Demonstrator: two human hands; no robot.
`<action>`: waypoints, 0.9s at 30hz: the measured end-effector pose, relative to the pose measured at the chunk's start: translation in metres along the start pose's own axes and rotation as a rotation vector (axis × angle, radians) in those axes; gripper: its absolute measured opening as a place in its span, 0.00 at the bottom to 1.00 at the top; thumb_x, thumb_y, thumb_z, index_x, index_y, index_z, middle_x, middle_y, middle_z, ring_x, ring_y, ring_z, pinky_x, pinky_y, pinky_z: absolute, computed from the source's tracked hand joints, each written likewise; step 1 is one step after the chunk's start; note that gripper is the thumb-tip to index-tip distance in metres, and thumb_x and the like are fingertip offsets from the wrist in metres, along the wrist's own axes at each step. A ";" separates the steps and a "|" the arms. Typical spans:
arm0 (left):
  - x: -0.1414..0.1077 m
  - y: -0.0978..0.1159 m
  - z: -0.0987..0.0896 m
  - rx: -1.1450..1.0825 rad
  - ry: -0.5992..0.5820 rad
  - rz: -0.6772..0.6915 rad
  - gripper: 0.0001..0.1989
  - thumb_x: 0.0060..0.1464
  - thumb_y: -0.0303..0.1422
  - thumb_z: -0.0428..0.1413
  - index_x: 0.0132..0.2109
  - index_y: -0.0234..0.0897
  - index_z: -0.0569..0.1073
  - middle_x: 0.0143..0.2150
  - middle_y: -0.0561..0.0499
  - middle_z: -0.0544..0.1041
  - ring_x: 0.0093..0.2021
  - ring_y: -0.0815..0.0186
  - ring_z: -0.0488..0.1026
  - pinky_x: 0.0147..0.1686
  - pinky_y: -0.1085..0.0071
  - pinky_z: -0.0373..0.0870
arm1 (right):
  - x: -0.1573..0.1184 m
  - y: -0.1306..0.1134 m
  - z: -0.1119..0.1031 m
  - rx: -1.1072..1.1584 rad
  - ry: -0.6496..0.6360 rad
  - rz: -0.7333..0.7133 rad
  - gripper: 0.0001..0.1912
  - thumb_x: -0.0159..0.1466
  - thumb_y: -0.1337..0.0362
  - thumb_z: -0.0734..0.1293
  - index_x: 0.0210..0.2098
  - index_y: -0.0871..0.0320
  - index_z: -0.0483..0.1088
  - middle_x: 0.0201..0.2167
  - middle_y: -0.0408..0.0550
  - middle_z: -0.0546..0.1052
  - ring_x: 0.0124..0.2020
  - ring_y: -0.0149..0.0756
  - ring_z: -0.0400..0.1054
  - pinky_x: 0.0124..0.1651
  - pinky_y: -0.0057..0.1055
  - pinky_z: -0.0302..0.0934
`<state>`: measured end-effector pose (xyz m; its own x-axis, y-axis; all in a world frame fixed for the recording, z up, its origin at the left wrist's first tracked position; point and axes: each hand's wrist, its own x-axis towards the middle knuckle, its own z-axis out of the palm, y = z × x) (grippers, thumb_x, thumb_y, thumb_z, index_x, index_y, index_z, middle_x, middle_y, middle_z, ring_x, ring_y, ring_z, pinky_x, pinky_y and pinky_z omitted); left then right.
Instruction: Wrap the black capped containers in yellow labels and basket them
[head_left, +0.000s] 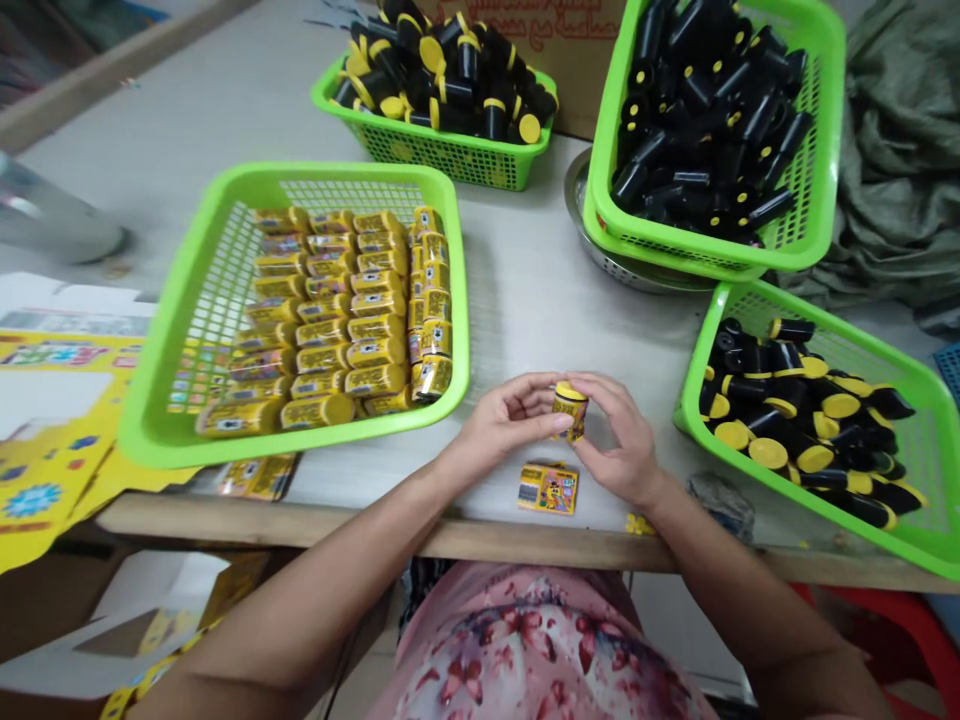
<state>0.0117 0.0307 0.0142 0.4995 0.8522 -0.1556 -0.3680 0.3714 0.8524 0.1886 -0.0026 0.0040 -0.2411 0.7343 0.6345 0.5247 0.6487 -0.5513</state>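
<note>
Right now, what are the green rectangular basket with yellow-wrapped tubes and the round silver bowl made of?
The green basket looks like smooth, slightly shiny plastic: its rim and holed walls seem moulded. The round silver bowl seems shiny metal, perhaps steel, with grey gleams and small holes.

Glossy green plastic baskets [459,300] stand near crumpled, matt dark cloth [900,150].

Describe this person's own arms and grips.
The left forearm and right forearm are bare, without visible sleeves, watch or bracelet. The left grip and right grip wear no gloves; no ring shows. The pink top has dark-red, butterfly-like shapes.
</note>
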 end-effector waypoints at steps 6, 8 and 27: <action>0.003 0.005 0.005 -0.220 -0.150 -0.278 0.18 0.46 0.42 0.69 0.40 0.32 0.81 0.36 0.44 0.84 0.37 0.60 0.81 0.44 0.64 0.76 | 0.003 -0.003 -0.001 0.068 -0.012 0.091 0.28 0.60 0.68 0.70 0.58 0.51 0.63 0.50 0.52 0.75 0.52 0.45 0.71 0.54 0.47 0.69; 0.003 0.006 0.005 -0.247 -0.138 -0.308 0.19 0.43 0.41 0.71 0.39 0.31 0.81 0.35 0.43 0.84 0.36 0.60 0.81 0.43 0.64 0.76 | 0.003 -0.004 -0.002 0.112 -0.030 0.133 0.26 0.60 0.67 0.70 0.57 0.52 0.64 0.48 0.52 0.75 0.50 0.44 0.71 0.53 0.45 0.69; 0.004 -0.002 0.003 -0.086 0.075 -0.283 0.18 0.37 0.41 0.73 0.33 0.33 0.81 0.31 0.48 0.81 0.33 0.65 0.77 0.39 0.66 0.74 | 0.002 0.002 0.000 -0.066 -0.081 0.043 0.23 0.61 0.68 0.69 0.55 0.54 0.63 0.46 0.53 0.77 0.48 0.45 0.72 0.50 0.45 0.69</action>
<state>0.0165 0.0320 0.0133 0.5337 0.7342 -0.4196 -0.2889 0.6247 0.7255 0.1893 0.0003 0.0043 -0.2812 0.7767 0.5636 0.5884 0.6035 -0.5381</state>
